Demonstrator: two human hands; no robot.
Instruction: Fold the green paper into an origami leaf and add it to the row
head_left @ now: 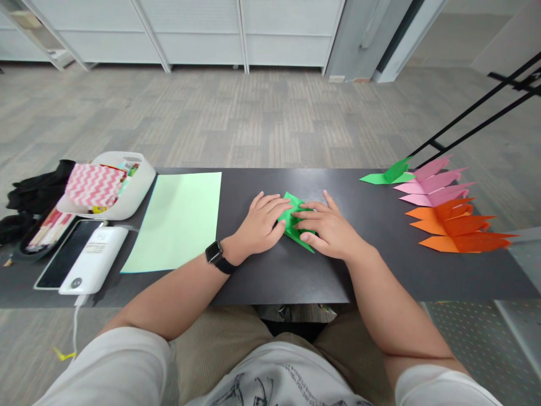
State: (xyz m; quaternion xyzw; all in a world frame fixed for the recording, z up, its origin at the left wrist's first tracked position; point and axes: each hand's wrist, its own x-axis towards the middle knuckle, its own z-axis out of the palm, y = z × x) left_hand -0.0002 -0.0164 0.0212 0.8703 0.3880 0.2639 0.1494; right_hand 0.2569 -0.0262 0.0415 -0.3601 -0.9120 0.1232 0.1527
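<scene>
A partly folded piece of green paper [291,221] lies in the middle of the dark table [270,276]. My left hand [261,223] rests on its left side, fingers bent and pressing down on the paper. A black watch sits on that wrist. My right hand [327,228] covers its right side, fingers laid flat across the fold with the thumb at the lower tip. Both hands press the paper to the table; much of it is hidden under them.
A pale green sheet [180,220] lies left of my hands. Further left sit a white basket [131,194], a phone [67,254], a white power bank [95,260] and a pencil case [44,231]. Folded green [389,175], pink [431,186] and orange shapes [456,225] line the right end.
</scene>
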